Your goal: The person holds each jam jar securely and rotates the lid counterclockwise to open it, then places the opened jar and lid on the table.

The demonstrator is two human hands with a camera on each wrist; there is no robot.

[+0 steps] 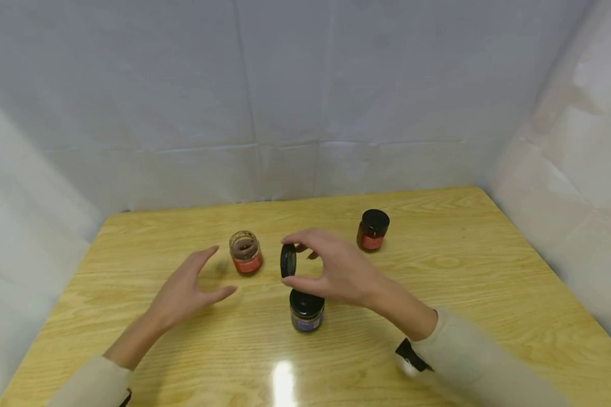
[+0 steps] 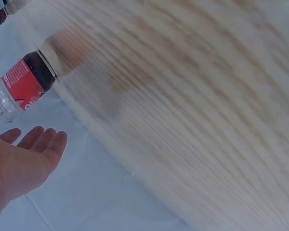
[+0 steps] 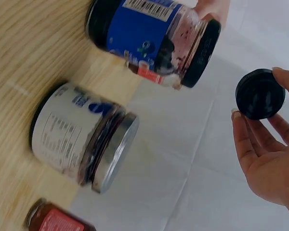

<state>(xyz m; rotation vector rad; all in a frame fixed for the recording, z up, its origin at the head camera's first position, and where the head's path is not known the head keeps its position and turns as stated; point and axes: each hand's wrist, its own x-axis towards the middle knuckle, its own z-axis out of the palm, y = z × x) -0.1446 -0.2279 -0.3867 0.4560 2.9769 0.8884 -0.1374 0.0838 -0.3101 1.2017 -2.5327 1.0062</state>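
At far left, a pale sleeve (image 1: 91, 384) leads to the left hand (image 1: 183, 288), raised above the desk (image 1: 224, 362). Its thumb and fingers are spread well apart, with a clear gap to the open jar (image 1: 246, 264) just beyond them to the right. That jar stands upright on the desk, its glass mouth bare and its label red; brown contents show inside.

Next comes the loose lid (image 1: 287, 261), black and tipped up on edge in the air. It is pinched between the thumb and fingers of the right hand (image 1: 341, 271), which reaches in from the right. Below the lid and nearer the person, the blue jar (image 1: 306, 322) stands upright with a black lid on; its label carries a barcode. The right wrist view shows the open jar partly behind it.

That same view shows the white jar (image 3: 62, 132) near the blue one, lidded and upright on the desk, with print and a blue patch on its label.

Farther right, toward the desk's back edge, is the capped jar (image 1: 373, 232), dark, with a red label and a black lid. At far right lies the other sleeve (image 1: 478, 356), a black fitting (image 1: 412, 356) at its wrist. White sheeting (image 1: 305, 85) hangs behind the desk.
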